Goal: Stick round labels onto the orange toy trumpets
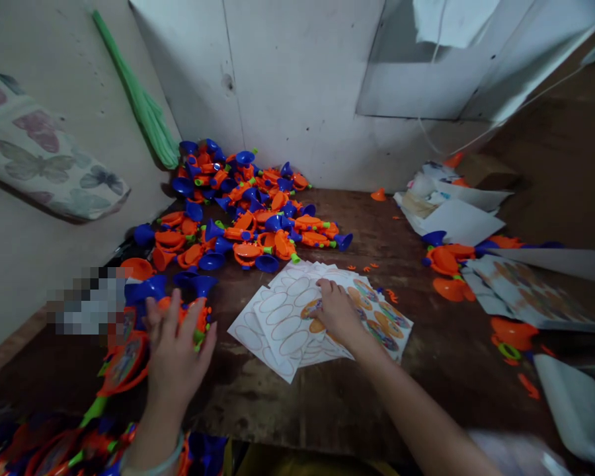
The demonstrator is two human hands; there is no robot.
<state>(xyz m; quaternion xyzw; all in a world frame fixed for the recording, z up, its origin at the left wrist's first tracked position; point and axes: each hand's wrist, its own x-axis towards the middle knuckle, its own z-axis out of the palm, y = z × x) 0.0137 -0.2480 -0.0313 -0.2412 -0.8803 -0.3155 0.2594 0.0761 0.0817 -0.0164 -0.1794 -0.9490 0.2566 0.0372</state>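
Here's a scarred wooden table (pixel 287 416) against a white wall (pixel 297 86), a heap of orange-and-blue toy trumpets (pixel 242 205) at upper centre (plenty of them!). Left hand (pixel 176 350) curls round one trumpet (pixel 196 311) at lower left; right hand (pixel 340 311), half-curled, presses its fingertips (pixel 324 286) on sticker sheets (pixel 287 324).

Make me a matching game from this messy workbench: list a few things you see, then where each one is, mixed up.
Things:
1. Left hand
2. Right hand
3. Pile of toy horns
4. Butterfly-print cloth

Places:
A. Heaped against the back wall
B. Around a toy horn
C. On the left wall
D. On the sticker sheets

Pairs: 1-B, 2-D, 3-A, 4-C
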